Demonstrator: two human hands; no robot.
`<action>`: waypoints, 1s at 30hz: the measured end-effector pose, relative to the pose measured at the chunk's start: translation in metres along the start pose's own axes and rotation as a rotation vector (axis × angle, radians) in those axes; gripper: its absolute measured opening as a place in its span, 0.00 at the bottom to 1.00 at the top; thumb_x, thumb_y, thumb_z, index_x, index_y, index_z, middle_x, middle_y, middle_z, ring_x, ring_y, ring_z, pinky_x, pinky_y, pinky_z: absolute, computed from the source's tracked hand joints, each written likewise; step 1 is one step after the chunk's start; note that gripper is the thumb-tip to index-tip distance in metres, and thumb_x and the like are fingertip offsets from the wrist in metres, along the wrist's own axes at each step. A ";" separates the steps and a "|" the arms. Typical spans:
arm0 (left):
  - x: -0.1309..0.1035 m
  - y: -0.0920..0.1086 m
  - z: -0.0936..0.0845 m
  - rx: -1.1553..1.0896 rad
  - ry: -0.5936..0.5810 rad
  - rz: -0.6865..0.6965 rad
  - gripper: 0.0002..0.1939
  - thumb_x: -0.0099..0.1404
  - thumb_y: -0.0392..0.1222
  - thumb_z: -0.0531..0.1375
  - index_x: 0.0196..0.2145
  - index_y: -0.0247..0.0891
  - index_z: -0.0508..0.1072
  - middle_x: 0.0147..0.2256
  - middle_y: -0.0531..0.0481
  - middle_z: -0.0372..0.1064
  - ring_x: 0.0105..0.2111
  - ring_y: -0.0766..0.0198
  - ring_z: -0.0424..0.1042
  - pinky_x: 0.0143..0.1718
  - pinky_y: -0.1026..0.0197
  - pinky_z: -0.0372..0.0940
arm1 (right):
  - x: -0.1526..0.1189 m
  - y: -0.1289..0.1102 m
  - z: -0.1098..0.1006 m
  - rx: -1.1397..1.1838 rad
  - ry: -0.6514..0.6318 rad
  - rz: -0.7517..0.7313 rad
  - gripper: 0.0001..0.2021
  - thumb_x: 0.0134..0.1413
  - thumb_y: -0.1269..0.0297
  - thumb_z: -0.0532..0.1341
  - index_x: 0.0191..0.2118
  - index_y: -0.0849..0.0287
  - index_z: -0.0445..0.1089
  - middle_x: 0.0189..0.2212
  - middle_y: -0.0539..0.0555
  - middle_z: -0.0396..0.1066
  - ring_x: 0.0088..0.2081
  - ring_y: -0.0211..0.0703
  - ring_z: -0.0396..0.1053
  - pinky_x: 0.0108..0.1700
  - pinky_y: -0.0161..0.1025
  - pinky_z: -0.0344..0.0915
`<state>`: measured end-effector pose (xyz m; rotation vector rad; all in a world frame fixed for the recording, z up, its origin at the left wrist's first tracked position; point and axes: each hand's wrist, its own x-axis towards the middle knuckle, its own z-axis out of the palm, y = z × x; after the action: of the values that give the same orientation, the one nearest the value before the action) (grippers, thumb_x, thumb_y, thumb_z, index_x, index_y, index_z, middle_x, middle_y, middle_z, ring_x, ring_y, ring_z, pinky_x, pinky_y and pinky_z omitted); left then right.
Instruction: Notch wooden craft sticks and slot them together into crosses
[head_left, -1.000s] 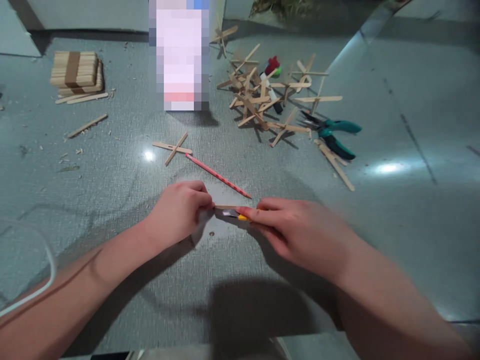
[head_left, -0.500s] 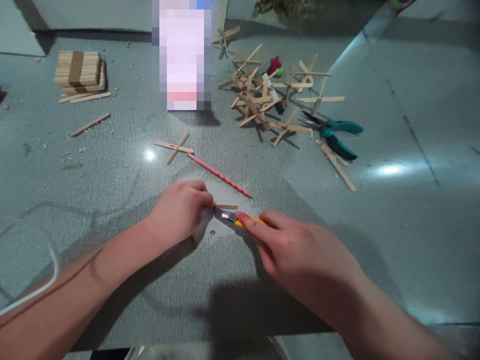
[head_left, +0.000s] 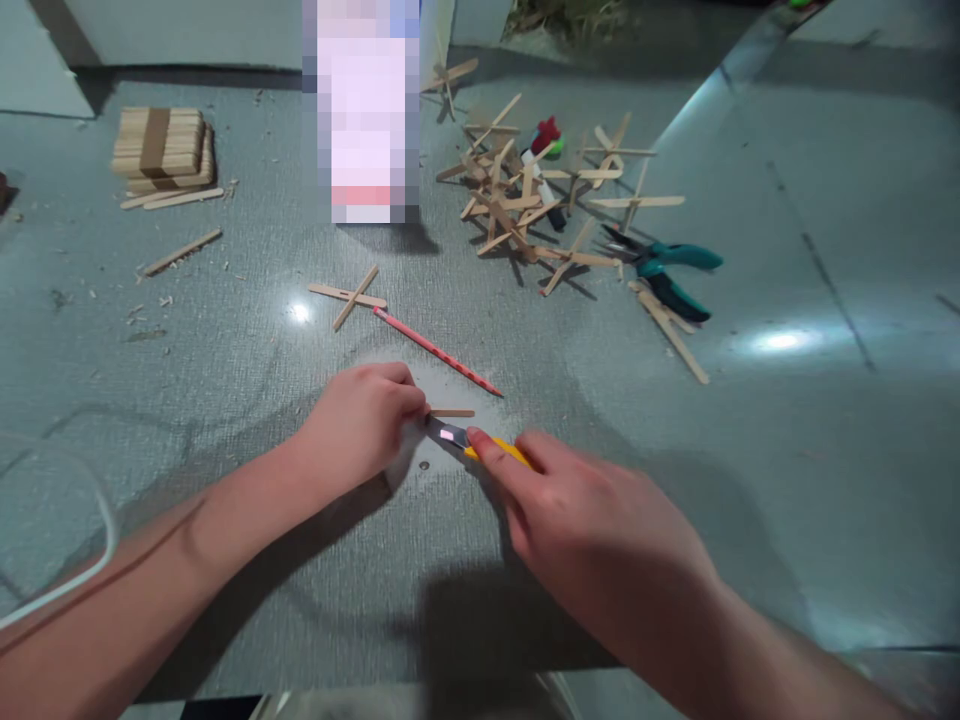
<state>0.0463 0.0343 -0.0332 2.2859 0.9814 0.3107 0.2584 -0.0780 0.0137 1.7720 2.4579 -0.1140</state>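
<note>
Stick juts rightward from left hand, long axis crosswise.

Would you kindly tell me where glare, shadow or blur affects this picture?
In the head view, glare whitens the table left of the pencil and right of the pliers; in the head view, the knife glints and the right grip looks slightly soft; also in the head view, shadows darken the near side, and a pixelated block hides part of the top.
</note>
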 end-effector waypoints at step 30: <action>-0.030 0.015 -0.028 0.205 0.541 0.656 0.05 0.74 0.30 0.64 0.40 0.36 0.79 0.37 0.48 0.83 0.36 0.65 0.83 0.40 0.62 0.80 | -0.003 0.037 0.029 0.119 0.686 -0.163 0.05 0.72 0.74 0.62 0.49 0.62 0.75 0.36 0.57 0.80 0.35 0.45 0.75 0.39 0.41 0.66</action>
<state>0.0218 0.0173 -0.0008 2.7304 0.4697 1.1966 0.2953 -0.0729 -0.0150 1.8874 3.1116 0.4136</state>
